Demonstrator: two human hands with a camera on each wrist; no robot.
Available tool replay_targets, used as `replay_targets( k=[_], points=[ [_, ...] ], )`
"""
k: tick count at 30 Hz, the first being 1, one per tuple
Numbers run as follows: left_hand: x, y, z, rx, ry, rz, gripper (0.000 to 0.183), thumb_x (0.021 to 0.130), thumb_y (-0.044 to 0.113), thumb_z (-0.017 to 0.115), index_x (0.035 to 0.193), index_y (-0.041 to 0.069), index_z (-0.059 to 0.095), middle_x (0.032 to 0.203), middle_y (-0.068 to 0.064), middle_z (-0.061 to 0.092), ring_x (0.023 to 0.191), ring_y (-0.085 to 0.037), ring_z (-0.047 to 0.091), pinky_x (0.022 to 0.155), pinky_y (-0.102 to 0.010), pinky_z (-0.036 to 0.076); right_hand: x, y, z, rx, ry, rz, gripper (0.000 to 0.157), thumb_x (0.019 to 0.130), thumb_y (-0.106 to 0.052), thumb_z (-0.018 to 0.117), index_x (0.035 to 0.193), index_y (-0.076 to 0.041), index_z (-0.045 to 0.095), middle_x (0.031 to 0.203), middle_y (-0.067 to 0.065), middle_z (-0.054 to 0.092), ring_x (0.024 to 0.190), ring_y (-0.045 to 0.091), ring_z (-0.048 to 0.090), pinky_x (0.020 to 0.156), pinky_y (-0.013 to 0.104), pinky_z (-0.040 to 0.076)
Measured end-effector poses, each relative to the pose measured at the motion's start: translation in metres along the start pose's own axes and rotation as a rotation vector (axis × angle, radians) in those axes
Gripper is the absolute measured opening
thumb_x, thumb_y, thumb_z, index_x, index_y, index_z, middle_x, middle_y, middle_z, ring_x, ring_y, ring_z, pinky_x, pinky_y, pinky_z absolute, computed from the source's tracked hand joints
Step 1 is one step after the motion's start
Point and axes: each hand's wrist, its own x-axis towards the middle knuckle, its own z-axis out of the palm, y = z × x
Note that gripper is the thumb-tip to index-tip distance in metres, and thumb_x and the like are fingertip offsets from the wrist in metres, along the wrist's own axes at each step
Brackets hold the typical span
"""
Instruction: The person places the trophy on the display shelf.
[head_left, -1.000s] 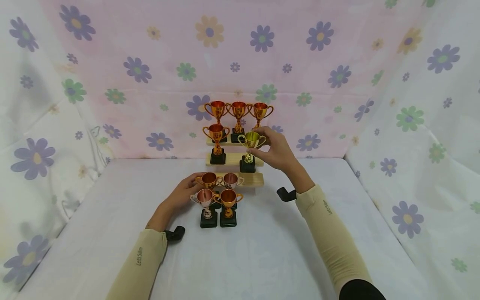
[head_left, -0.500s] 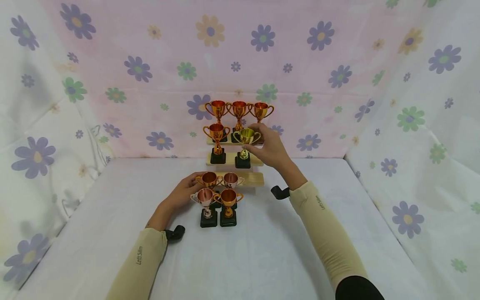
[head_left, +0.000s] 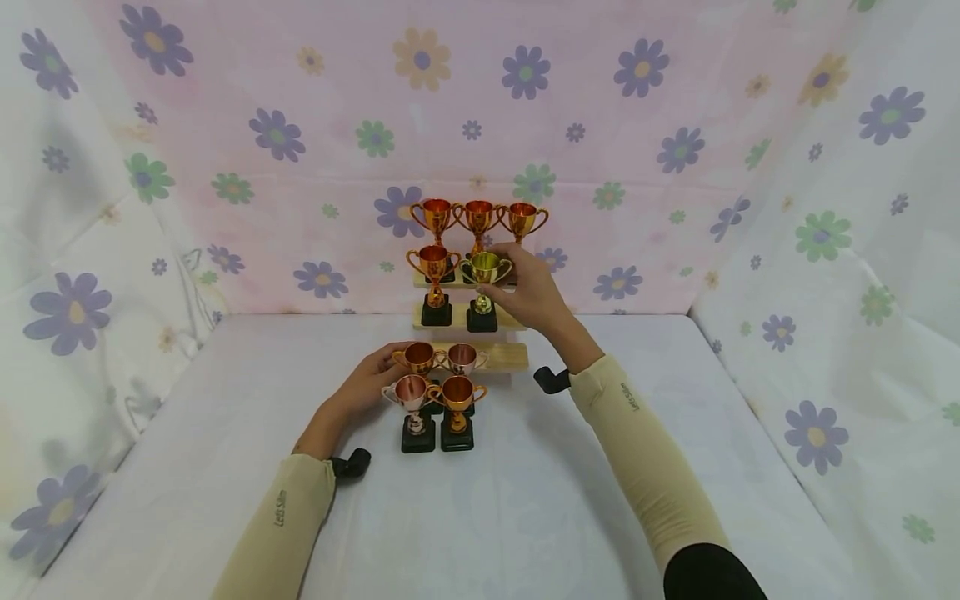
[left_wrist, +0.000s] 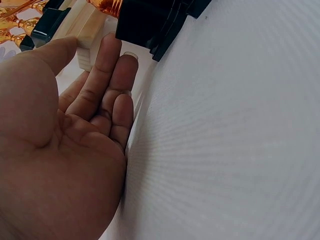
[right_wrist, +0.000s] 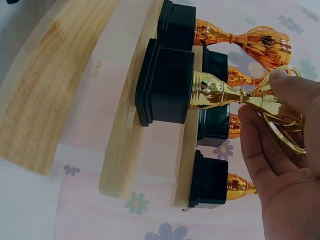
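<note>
In the head view, my right hand (head_left: pixel 534 287) pinches a shiny yellow-gold trophy cup (head_left: pixel 482 317) by its bowl and handle. The cup is upright, its black base right at the middle step of a three-step wooden stand (head_left: pixel 510 357). To its left on that step stands an orange-gold trophy (head_left: pixel 435 271). My left hand (head_left: pixel 363 382) is low beside the stand. In the left wrist view, its thumb and fingers hold the end of the wooden step (left_wrist: pixel 87 27), near a black trophy base (left_wrist: pixel 145 25).
Three orange-gold trophies (head_left: pixel 479 218) line the top step. In front of the stand, several trophies cluster on the white table (head_left: pixel 525 517), including a rose-gold one (head_left: pixel 411 393) and an orange-gold one (head_left: pixel 457 396). Flowered cloth (head_left: pixel 322 158) surrounds the back and sides.
My right hand has carried the yellow-gold trophy a little left and back, closer to the orange-gold one on the middle step. The left hand has stayed where it was.
</note>
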Motion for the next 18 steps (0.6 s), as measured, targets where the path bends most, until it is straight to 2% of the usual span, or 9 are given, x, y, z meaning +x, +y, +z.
replay_targets(
  k=[10, 18],
  points=[
    [0.0014, -0.0016, -0.0007, -0.043, -0.012, 0.038, 0.045, 0.114, 0.02, 0.052, 0.157, 0.007, 0.048, 0.147, -0.019, 0.062, 0.143, -0.04, 0.05, 0.122, -0.066, 0.027, 0.0043, -0.0027, 0.0047, -0.017, 0.006, 0.015, 0.063, 0.096, -0.014, 0.081, 0.15, -0.001, 0.052, 0.133, 0.014, 0.065, 0.107, 0.027, 0.071, 0.094, 0.038, 0.059],
    [0.0015, -0.0017, -0.0003, 0.003, 0.0, 0.012, 0.046, 0.112, 0.022, 0.056, 0.156, 0.01, 0.051, 0.141, -0.017, 0.066, 0.132, -0.037, 0.059, 0.117, -0.062, 0.037, 0.0075, -0.0023, 0.009, -0.031, 0.018, 0.013, 0.064, 0.096, -0.015, 0.081, 0.152, -0.004, 0.05, 0.136, 0.014, 0.065, 0.104, 0.026, 0.071, 0.092, 0.038, 0.06]
  ],
)
